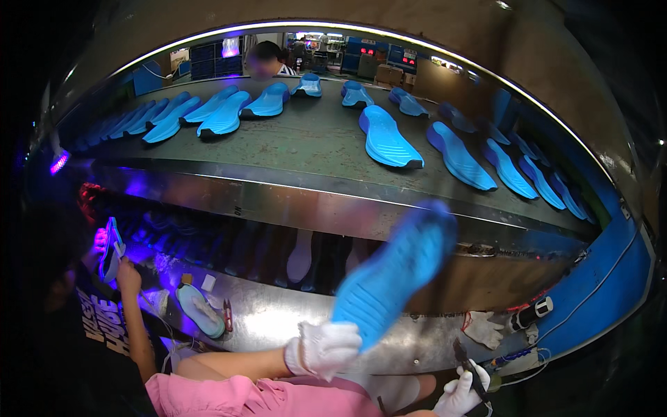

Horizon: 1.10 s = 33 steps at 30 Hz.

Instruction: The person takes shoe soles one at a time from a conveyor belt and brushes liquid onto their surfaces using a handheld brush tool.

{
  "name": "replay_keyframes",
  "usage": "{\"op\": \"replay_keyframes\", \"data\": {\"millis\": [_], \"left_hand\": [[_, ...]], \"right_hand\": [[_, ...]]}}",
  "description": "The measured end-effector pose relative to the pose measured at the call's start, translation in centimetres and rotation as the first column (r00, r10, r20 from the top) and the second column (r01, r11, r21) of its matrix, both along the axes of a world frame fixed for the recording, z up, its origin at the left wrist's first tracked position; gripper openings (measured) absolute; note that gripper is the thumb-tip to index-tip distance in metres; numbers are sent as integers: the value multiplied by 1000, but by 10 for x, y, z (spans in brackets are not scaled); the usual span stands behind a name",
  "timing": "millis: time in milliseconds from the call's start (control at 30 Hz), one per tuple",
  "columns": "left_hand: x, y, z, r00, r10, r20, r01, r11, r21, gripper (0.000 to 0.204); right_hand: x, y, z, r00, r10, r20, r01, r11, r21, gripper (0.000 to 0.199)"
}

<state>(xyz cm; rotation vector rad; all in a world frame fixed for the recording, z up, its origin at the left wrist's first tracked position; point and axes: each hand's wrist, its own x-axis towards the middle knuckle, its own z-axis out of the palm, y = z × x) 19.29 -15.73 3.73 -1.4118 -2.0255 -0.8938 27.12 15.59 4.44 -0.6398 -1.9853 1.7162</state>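
One blue sole (389, 278): is being gripped by the left hand (324, 349), before the conveyor (306, 142).
Dark tool (461, 356): is being held by the right hand (458, 394).
More soles (228, 115): are being borne atop the conveyor.

Co-worker's dark shirt (90, 358): big pale block letters (108, 323) in stacked, tilted lines
Metal front edge (306, 200): one small dark printed marking (237, 210), left of centre
Red displays (408, 61) in the background: glowing, too small to read
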Motion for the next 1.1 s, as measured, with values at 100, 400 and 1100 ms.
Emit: {"op": "replay_keyframes", "data": {"millis": [100,400,1100], "left_hand": [[-14,54,-63,989,-141,45,135,983,127,31],[-29,63,-150,309,-262,914,-83,950,300,29],[-42,158,-77,-682,-727,78,-484,528,698,82]], "right_hand": [[-5,4,-13,995,-60,-84,66,996,67,27],[-18,1,-35,990,-114,-78,117,992,36,24],[-74,-11,-23,991,5,-137,62,875,481,18]]}}
